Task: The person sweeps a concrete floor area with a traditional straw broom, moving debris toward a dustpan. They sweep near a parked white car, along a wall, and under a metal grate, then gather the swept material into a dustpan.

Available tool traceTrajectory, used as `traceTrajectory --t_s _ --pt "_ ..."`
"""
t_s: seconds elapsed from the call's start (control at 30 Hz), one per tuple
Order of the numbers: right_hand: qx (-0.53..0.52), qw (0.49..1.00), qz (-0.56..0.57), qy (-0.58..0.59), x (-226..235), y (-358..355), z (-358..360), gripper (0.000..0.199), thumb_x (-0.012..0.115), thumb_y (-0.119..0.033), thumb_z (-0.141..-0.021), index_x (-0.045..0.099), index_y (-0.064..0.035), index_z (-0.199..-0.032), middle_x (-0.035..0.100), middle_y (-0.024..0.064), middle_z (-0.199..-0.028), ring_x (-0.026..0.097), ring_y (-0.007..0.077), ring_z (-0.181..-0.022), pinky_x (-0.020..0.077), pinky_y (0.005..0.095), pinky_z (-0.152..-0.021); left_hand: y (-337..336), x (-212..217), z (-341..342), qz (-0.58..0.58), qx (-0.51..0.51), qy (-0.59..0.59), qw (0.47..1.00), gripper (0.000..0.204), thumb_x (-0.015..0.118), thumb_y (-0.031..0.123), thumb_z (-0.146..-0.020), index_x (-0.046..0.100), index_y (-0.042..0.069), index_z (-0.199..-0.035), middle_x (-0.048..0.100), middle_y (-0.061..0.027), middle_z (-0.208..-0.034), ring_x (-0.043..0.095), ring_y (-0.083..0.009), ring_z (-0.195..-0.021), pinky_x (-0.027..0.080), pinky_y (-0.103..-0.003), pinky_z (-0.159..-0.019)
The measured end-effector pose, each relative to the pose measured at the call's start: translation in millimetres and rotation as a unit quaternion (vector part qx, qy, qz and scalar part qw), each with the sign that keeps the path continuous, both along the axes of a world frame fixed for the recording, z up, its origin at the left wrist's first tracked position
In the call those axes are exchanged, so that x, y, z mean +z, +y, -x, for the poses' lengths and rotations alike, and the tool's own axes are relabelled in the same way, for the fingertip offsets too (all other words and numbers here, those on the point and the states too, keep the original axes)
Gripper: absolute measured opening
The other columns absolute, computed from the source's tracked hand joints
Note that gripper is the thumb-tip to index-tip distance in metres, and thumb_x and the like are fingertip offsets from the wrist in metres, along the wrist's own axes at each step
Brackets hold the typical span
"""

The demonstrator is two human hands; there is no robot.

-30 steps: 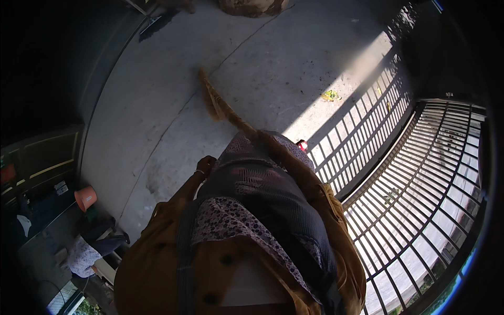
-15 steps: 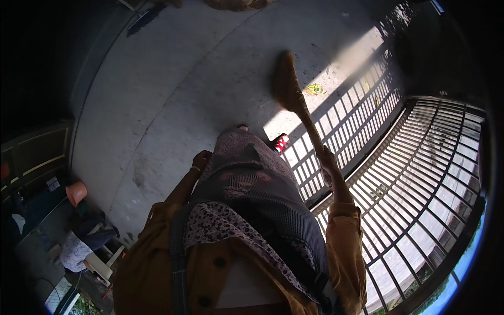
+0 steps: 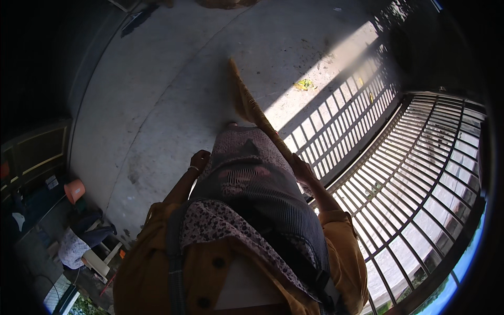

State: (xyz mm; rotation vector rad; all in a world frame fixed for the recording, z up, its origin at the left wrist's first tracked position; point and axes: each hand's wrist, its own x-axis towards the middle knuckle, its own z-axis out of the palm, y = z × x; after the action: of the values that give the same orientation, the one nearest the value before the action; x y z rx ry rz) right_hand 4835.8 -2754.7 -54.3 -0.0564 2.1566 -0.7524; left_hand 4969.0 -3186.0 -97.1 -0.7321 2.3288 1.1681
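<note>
A straw broom (image 3: 251, 105) slants over the floor ahead of me, its wide head to the left. My right hand (image 3: 303, 171) is wrapped round its handle, beside the right side of my patterned skirt (image 3: 244, 144). By the skirt's left side hangs my left hand (image 3: 200, 158), its fingers curled in and nothing visible in them. A bracelet circles that wrist. On the sunlit strip of floor right of the broom lies a crumpled yellow-green scrap (image 3: 305, 84).
A barred metal gate (image 3: 399, 184) curves along the right, casting striped shadows. Dark specks of dirt (image 3: 310, 56) dot the concrete floor (image 3: 157, 79). An orange bucket (image 3: 74, 191) stands at the left near cluttered furniture. A dark flat object (image 3: 137, 22) lies at the far left.
My right hand has swung the broom leftward, and its head now lies further left, nearer my feet. My left hand has barely moved. My red-strapped shoe is now mostly hidden.
</note>
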Motion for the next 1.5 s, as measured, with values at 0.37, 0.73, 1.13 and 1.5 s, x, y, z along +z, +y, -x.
traceTrajectory --t_s 0.37,0.73,1.13,1.5 --pt "-0.021 0.979 -0.203 0.009 32 157 30 0.049 0.041 -0.042 -0.078 0.042 -0.0193 -0.121 0.06 0.0204 -0.089 0.056 0.0377 -0.088 0.0441 0.0447 -0.074 37 41 46 -0.004 0.016 -0.026 1.0 0.027 0.052 0.029 -0.081 0.06 0.007 -0.095 0.062 -0.0108 -0.091 0.059 -0.0243 -0.085 0.048 -0.036 -0.074" --pt "0.016 0.992 -0.119 0.03 23 117 26 0.051 0.041 -0.035 -0.08 0.029 -0.0184 -0.127 0.059 0.0204 -0.087 0.056 0.0413 -0.077 0.044 0.0506 -0.063 40 20 33 0.022 0.011 -0.011 1.0 0.025 0.054 0.028 -0.078 0.061 0.008 -0.091 0.063 -0.0098 -0.088 0.06 -0.0231 -0.084 0.047 -0.034 -0.075" --pt "0.038 0.983 -0.176 0.041 23 127 70 0.046 0.042 -0.039 -0.078 0.046 -0.0136 -0.116 0.06 0.0201 -0.084 0.057 0.0382 -0.082 0.045 0.0477 -0.067 41 21 48 0.025 0.014 0.018 0.999 0.022 0.052 0.023 -0.08 0.061 0.007 -0.093 0.063 -0.01 -0.09 0.06 -0.0228 -0.085 0.047 -0.034 -0.075" --pt "0.003 0.988 -0.086 0.131 29 87 97 0.038 0.047 -0.029 -0.081 0.044 -0.0087 -0.112 0.057 0.0252 -0.085 0.057 0.0408 -0.075 0.0445 0.0495 -0.06 16 8 16 0.013 0.065 -0.019 0.998 0.025 0.055 0.028 -0.081 0.061 0.008 -0.094 0.062 -0.0091 -0.091 0.059 -0.0218 -0.086 0.047 -0.033 -0.074"
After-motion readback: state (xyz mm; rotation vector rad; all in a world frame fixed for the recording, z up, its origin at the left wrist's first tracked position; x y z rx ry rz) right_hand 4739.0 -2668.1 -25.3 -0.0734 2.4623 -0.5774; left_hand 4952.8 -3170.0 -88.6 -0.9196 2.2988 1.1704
